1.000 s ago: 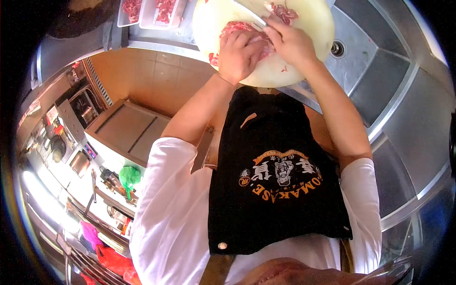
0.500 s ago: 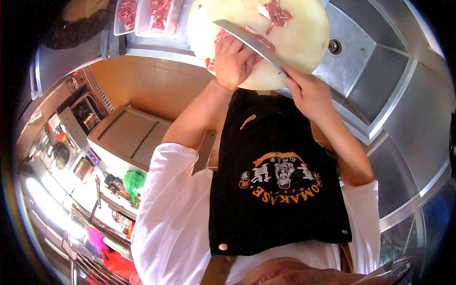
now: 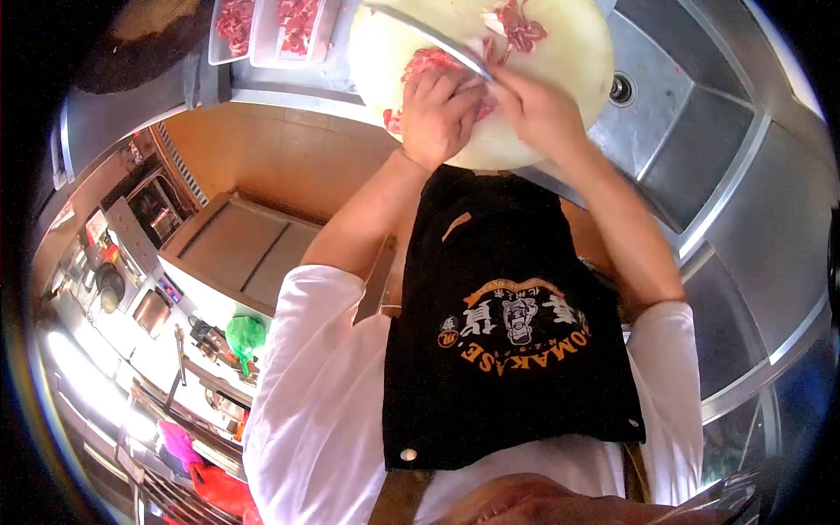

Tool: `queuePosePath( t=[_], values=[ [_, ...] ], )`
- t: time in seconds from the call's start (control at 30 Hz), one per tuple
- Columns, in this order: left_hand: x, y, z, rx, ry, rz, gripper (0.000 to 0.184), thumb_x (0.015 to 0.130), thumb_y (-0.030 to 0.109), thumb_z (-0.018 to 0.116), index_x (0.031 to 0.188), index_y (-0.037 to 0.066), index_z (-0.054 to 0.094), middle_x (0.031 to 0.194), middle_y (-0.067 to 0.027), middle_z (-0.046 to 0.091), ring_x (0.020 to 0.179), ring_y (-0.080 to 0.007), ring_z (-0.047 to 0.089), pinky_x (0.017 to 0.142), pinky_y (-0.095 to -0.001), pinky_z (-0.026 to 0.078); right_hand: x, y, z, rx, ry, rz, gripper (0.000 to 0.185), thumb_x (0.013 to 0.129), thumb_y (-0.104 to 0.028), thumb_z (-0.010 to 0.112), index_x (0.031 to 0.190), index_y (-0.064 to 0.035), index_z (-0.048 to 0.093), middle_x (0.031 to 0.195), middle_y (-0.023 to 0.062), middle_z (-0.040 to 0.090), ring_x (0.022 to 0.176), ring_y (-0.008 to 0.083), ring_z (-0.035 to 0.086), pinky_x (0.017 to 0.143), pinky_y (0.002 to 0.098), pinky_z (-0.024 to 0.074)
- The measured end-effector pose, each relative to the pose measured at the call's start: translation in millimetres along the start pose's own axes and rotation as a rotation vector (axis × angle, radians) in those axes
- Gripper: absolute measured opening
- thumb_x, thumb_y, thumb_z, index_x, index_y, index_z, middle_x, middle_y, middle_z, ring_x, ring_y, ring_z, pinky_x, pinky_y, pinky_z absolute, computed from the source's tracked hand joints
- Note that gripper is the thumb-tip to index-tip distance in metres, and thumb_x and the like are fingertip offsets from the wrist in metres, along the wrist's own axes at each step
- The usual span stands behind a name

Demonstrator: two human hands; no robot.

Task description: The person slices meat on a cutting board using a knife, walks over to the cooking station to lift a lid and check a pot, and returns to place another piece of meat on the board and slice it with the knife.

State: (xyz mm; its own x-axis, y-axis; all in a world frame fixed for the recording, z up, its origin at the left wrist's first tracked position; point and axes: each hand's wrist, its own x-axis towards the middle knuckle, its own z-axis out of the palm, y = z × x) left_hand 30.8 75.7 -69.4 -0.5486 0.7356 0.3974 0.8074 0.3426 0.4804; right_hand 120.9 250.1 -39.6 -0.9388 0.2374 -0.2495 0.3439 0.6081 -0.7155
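Observation:
A round, pale cutting board (image 3: 560,66) carries pieces of raw red meat. My right hand (image 3: 547,114) is closed around the handle of a kitchen knife (image 3: 429,33), its blade pointing up and left across the board. Beneath my left hand (image 3: 437,114), whose fingers are curled and pressed down, lies a piece of raw meat (image 3: 427,61). The blade is just beyond those fingertips, over the far side of that meat. Another piece of meat with pale fat (image 3: 518,28) rests near the board's far edge. The knife handle is hidden in my grip.
Two white plastic trays of cut meat (image 3: 296,26) stand on the steel counter to the left. A steel sink with a drain (image 3: 622,88) adjoins the board on the right. A black apron (image 3: 516,385) hangs against the board's near edge.
My right hand and the knife have moved up and left, away from my body. More meat shows beyond my left fingers, which stay nearly in place.

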Motion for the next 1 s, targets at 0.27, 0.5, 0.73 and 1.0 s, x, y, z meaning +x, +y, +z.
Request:
queuePosePath(
  t=[0.27,0.5,0.73,1.0],
  values=[
    [-4.7,-0.7,4.4,-0.050,0.039,-0.044,0.022,0.076,0.008,0.073,0.097,0.015,0.075,0.108,-0.0049,0.068,0.100,-0.0274,0.062,0.087,-0.0412,0.045,-42.3,9.3,-45.1,0.256,0.076,0.138,0.041,0.103,-0.039,0.056,0.128,-0.0092,0.067,0.084,0.0117,0.070,0.071,0.0257,0.068,0.069,0.0366,0.0547],
    [-2.8,-0.4,3.6,-0.074,0.078,-0.030,0.021,0.076,0.007,0.074,0.096,0.011,0.073,0.106,-0.0064,0.068,0.098,-0.0292,0.063,0.087,-0.0415,0.046,-64.1,28.9,-63.9,1.086,0.021,0.496,0.036,0.107,-0.041,0.053,0.108,-0.0078,0.066,0.072,0.0021,0.061,0.050,0.0086,0.051,0.044,0.0233,0.0368],
    [-0.3,2.9,1.2,-0.043,0.046,-0.050,0.022,0.077,0.006,0.074,0.098,0.012,0.072,0.107,-0.0061,0.068,0.100,-0.0284,0.063,0.088,-0.0415,0.047,-93.2,72.8,-95.2,1.338,0.105,0.592,0.058,0.108,-0.053,0.039,0.078,-0.0059,0.053,0.062,0.0039,0.051,0.047,0.0128,0.048,0.045,0.0267,0.0412],
    [1.1,4.7,2.0,-0.026,0.032,-0.041,0.019,0.079,0.007,0.073,0.098,0.010,0.073,0.107,-0.0080,0.068,0.099,-0.0284,0.064,0.086,-0.0407,0.047,-90.5,159.5,-67.7,1.660,-0.020,0.675,0.058,0.106,-0.057,0.043,0.079,-0.0074,0.054,0.062,0.0025,0.052,0.049,0.0130,0.046,0.047,0.0263,0.0383]
  ],
)
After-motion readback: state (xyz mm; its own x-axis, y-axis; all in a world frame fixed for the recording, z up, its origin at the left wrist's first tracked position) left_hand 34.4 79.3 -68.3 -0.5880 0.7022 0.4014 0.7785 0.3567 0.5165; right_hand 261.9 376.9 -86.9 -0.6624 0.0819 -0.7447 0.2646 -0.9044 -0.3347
